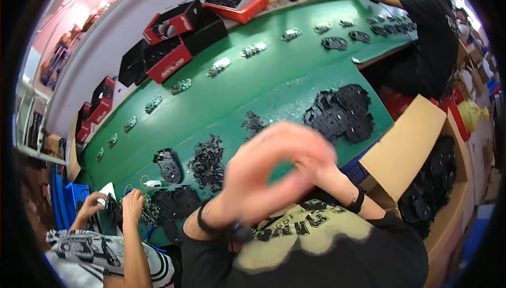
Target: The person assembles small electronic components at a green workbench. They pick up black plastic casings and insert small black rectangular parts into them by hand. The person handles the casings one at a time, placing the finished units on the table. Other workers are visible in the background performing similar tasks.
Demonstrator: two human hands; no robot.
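Two hands raised and blurred above a long green worktop (pixel 247 85).

Left hand (pixel 263 174) and right hand (pixel 316 156) meet close to the camera; I cannot tell whether they grip anything. Nearest beyond them lies a pile of black flat parts (pixel 342 111), with a heap of small black pieces (pixel 208 161) to its left. Red-and-black boxes (pixel 176 45) line the far edge by the pale wall. An open cardboard box (pixel 421 151) stands at my right.
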